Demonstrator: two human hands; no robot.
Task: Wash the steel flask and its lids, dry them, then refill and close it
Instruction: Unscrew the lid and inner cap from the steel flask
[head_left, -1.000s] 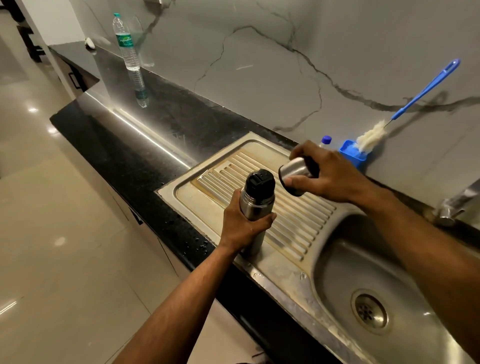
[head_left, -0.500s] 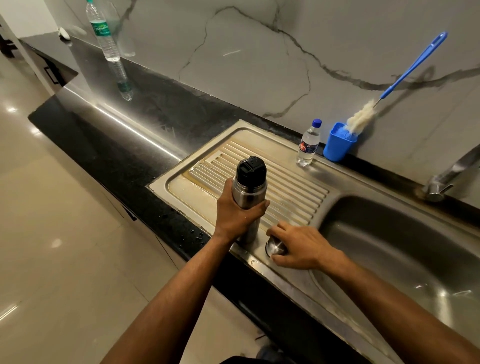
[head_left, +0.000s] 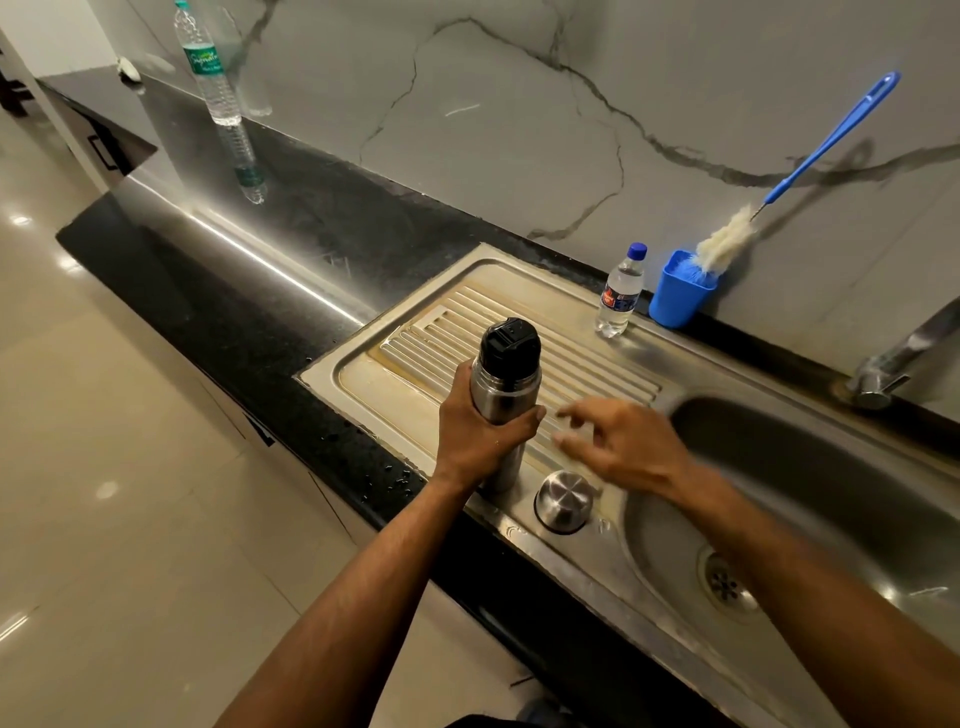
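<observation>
The steel flask (head_left: 503, 400) stands upright on the sink's ribbed drainboard (head_left: 587, 358), with its black inner lid (head_left: 510, 347) on top. My left hand (head_left: 480, 431) is wrapped around the flask's body. The steel outer cap (head_left: 564, 501) sits upside down on the drainboard's front edge, just right of the flask. My right hand (head_left: 626, 447) hovers above and behind the cap, blurred, fingers spread and holding nothing.
A small water bottle (head_left: 620, 292) and a blue cup (head_left: 679, 289) with a blue-handled bottle brush (head_left: 727, 240) stand at the back of the sink. The basin (head_left: 810, 483) lies to the right, the tap (head_left: 904, 358) behind it. A large water bottle (head_left: 208, 67) stands far left on the black counter.
My right hand carried the steel cap down from mid-air, set it on the drainboard beside the flask, then let go and lifted away. My left hand kept hold of the flask.
</observation>
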